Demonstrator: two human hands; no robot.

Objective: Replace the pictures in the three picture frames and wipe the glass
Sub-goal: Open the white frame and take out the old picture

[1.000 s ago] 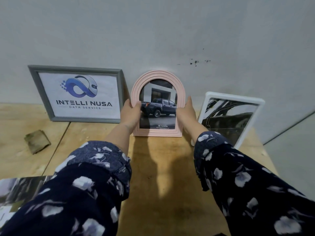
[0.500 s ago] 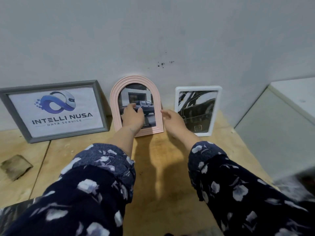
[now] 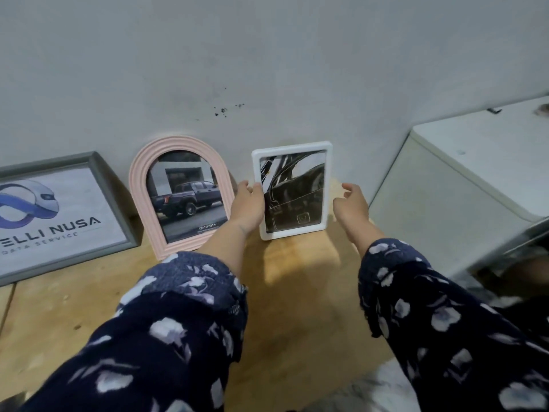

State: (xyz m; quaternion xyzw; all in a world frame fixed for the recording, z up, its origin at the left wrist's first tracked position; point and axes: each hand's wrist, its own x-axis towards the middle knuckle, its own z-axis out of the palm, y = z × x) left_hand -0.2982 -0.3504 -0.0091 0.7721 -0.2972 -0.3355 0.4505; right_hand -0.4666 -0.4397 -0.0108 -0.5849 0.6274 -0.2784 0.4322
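Observation:
Three picture frames lean against the grey wall on the wooden table point(image 3: 297, 307). A grey frame point(image 3: 113, 203) with a blue logo print stands at the left. In the middle is a pink arched frame point(image 3: 139, 179) showing a dark pickup truck. The white frame point(image 3: 326, 185) on the right holds a dark car-interior picture. My left hand point(image 3: 248, 205) holds the white frame's left edge, thumb on its front. My right hand point(image 3: 352, 205) hovers just right of that frame, fingers relaxed, not touching it.
A pale grey cabinet point(image 3: 463, 179) stands to the right of the table, its top higher than the tabletop. A dark gap lies below it at the right edge. My patterned sleeves cover the near part of the table.
Both hands left the pink arched frame and moved right to the white frame. My left hand took hold of its left edge. My view turned right; the cloth at the left went out of sight.

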